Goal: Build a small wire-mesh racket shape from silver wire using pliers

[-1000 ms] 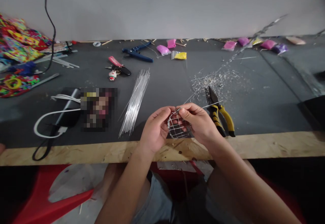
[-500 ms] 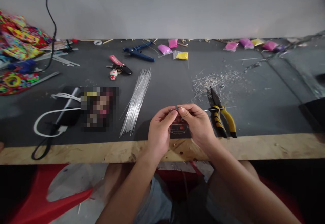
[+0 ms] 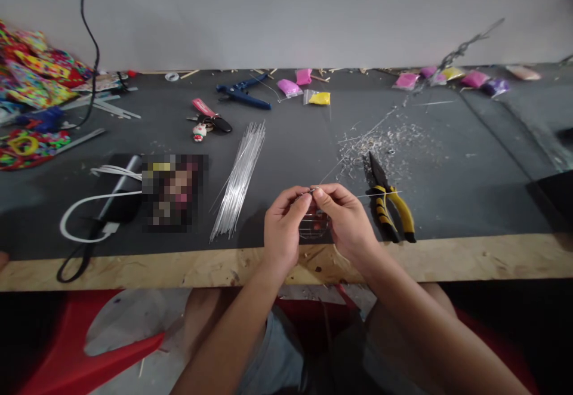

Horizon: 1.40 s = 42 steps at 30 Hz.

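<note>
Swung upward since the earlier frame, a twisted wire strand (image 3: 461, 50) rises before the wall (image 3: 268, 13). Small wire grid (image 3: 313, 222) stays near the table's wooden edge (image 3: 250, 267), its top pinched by the left hand (image 3: 282, 228) and right hand (image 3: 353, 219). Strand and grid look joined, though fingers hide the spot, suggesting wire-shaping at that rim. Black-and-yellow pliers (image 3: 405, 213) lie beside the right hand, wire clippings (image 3: 378, 143) beyond; a silver wire bundle (image 3: 237, 186) lies left.

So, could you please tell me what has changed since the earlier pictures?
The left hand moved toward the right hand, their thumbs now nearly meeting on the wire grid. The long twisted wire swung down, then back up. Nothing was visibly let go; the pliers and wire bundle stayed put.
</note>
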Tool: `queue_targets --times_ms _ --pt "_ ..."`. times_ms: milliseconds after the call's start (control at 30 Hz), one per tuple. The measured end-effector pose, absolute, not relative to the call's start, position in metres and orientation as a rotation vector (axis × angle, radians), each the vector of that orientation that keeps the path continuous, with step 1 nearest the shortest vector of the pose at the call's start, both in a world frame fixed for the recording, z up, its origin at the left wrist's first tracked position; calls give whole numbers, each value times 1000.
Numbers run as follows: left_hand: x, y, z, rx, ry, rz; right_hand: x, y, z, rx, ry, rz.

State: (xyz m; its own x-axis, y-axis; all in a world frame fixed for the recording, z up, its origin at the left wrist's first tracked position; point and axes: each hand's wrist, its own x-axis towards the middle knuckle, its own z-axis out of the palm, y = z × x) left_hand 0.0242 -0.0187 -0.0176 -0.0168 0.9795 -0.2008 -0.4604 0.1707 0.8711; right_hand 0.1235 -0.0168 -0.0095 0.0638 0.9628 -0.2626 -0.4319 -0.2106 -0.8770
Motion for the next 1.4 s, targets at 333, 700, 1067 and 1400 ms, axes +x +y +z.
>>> queue_targets --times_ms 333,700,1067,1400 --pt "25 -16 -16 764 954 1329 125 -17 -12 -1147 -898 1249" --pt "20 -11 -6 445 877 1093 125 -17 -12 -1268 -1046 1086" --pt "25 -16 -5 455 942 1192 119 -21 -11 -1308 -1008 1007" --pt "26 -18 -2 469 913 1191 120 -21 -11 -1293 -935 1073"
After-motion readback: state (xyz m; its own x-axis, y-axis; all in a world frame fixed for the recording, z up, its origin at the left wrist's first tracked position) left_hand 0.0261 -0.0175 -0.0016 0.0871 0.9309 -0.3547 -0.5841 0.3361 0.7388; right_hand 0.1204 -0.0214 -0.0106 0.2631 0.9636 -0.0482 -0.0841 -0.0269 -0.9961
